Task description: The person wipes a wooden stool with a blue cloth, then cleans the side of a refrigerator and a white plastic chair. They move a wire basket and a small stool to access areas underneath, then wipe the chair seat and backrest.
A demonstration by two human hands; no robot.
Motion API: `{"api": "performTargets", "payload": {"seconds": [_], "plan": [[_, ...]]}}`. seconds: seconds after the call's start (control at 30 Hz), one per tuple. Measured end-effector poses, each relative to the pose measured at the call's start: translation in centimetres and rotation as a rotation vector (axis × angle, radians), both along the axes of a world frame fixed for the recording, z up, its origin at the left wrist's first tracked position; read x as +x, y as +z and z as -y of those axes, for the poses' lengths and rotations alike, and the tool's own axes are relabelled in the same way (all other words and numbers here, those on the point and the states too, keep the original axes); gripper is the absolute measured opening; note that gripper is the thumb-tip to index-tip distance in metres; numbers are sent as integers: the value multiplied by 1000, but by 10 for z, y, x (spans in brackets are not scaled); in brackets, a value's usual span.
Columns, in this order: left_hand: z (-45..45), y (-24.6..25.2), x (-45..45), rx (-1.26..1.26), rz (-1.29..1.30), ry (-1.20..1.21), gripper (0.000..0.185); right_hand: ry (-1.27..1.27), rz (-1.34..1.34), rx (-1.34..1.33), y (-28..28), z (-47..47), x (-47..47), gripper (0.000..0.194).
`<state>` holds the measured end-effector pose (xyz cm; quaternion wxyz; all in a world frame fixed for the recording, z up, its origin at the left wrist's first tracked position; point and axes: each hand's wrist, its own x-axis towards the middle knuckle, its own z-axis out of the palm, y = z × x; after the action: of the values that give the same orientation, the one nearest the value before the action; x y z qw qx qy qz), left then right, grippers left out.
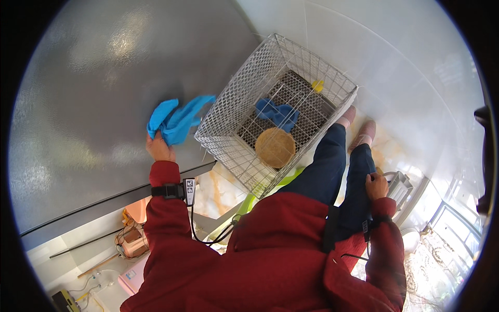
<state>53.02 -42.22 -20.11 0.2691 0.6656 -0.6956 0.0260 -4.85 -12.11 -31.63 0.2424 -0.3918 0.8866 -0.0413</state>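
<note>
My left hand grips a bright blue cloth against a large glossy grey panel. The cloth is bunched at my fingers, and its loose end reaches toward a wire mesh cage. Inside the cage, on a dark mesh floor, are a darker blue cloth, a round tan bowl-like piece and a small yellow object. Beside my leg, my right hand has curled fingers near a grey box-like fixture; whether it holds anything is hidden.
The cage stands close in front of my legs, with a green frame under its near edge. To the lower left are a pink box, an orange-pink device with cords and a dark rod. A pale wall curves along the right.
</note>
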Motion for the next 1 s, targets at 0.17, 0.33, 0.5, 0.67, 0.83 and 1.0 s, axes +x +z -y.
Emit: {"api": "performTargets", "payload": {"seconds": [0.17,0.33,0.5,0.67,0.83,1.0], "plan": [[-31,-37,-13,63,-810,446,30,6,-7,5,1,0,1,23],[-153,-142,5,582,-1075,719,23,-5,-11,7,1,-1,0,25],[-229,-222,-16,1240,-1721,709,18,10,-14,15,-2,-2,-1,25],[-189,-248,19,1167,-1742,680,13,14,-12,-5,-2,-2,-1,25],[-106,-226,43,633,-1432,841,16,-5,8,-2,-1,-2,-1,25],[-96,-213,32,874,-1489,804,14,-16,25,11,0,-1,0,25]]}}
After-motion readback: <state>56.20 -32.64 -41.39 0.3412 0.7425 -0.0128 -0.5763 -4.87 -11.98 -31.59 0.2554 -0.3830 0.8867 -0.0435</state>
